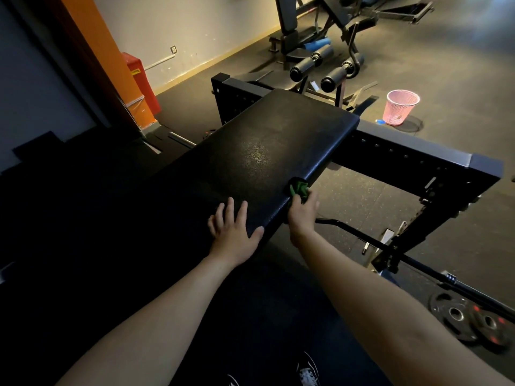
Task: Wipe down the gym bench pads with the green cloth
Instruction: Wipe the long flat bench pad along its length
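Observation:
A long black bench pad runs from the lower left up to the middle of the view. My left hand rests flat on its top near the right edge, fingers straight and thumb spread. My right hand grips the bunched green cloth and holds it against the pad's right side edge. Most of the cloth is hidden in my fist.
A black steel rack frame crosses behind and right of the pad. Weight plates and a bar lie on the floor at lower right. A pink waste basket stands beyond the frame. Another bench machine sits at the back.

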